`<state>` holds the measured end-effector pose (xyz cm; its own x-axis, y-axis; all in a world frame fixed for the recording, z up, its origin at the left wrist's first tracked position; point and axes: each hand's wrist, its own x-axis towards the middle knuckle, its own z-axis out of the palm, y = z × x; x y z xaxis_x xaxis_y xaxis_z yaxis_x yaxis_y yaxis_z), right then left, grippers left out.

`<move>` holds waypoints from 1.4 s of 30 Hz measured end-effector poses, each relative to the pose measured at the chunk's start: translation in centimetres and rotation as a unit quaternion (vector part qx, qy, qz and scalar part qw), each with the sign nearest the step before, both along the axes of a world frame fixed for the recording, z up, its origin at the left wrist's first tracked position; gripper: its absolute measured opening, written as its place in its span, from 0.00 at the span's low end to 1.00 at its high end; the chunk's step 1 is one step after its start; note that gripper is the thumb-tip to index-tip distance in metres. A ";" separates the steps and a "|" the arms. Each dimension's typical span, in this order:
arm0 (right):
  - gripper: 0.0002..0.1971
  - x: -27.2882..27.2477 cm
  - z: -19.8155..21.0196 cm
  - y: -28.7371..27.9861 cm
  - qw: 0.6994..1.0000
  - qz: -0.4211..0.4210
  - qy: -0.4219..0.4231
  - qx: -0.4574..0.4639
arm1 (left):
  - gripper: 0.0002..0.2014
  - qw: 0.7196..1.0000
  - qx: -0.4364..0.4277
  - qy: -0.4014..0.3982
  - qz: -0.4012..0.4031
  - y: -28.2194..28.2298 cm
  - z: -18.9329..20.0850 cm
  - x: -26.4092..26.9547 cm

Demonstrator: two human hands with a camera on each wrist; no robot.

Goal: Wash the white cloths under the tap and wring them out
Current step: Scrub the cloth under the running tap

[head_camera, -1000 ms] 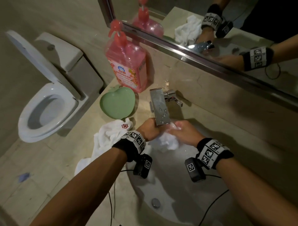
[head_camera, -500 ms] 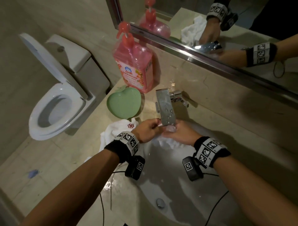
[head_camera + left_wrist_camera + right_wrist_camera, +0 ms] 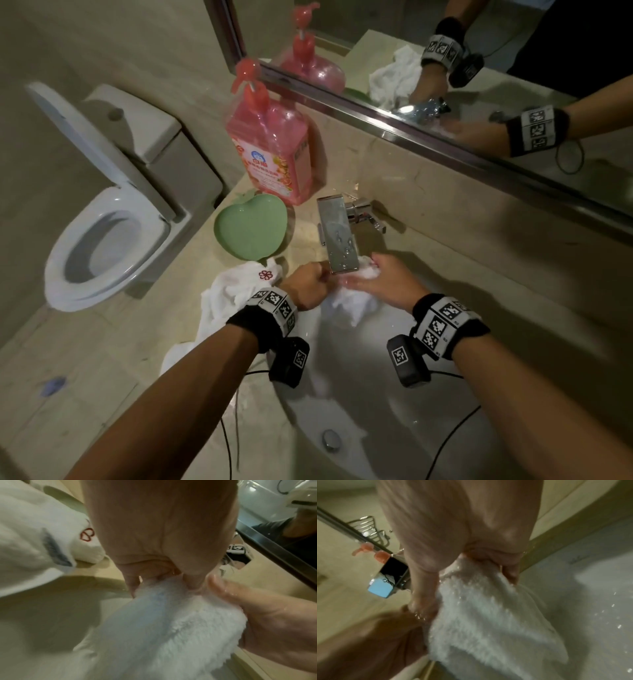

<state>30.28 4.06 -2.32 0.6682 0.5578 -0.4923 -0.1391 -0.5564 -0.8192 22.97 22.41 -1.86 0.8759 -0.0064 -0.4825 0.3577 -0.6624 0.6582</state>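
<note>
Head view shows the stone counter (image 3: 479,260) running to a mirror (image 3: 479,51) at the back, with the sink basin (image 3: 359,394) sunk into it and open room in the bowl below the hands, down to the drain plug (image 3: 331,439). Left of the counter edge stands a toilet (image 3: 102,240) with its lid raised. A second white cloth (image 3: 233,294), marked with a small red flower, lies heaped on the counter just left of the basin, partly under the left forearm. The wet white cloth (image 3: 352,301) hangs into the basin directly under the flat chrome tap (image 3: 337,236), which overhangs both hands and blocks any lift straight up. The left hand (image 3: 306,284) has its fingers curled round one end of that cloth; the right hand (image 3: 387,284) has fingers and thumb closed on the other end, the two hands nearly touching. Behind the tap's left side sit a pink pump bottle (image 3: 274,150), its label in red and blue print too small to read, and a green heart-shaped dish (image 3: 251,229).
</note>
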 end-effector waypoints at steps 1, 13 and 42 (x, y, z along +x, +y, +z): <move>0.22 0.0 0.2 -0.4 1.000 0.028 -0.004 -0.009 | 0.12 1.000 -0.006 -0.008 -0.003 -0.3 0.0 0.3; 0.07 0.6 0.7 -1.7 0.996 -0.074 0.003 0.057 | 0.16 0.999 -0.036 -0.014 0.021 0.0 -0.4 0.2; 0.09 -0.5 -2.0 -1.3 0.997 0.063 -0.045 -0.016 | 0.16 0.988 -0.133 -0.048 0.068 -1.6 -0.7 1.5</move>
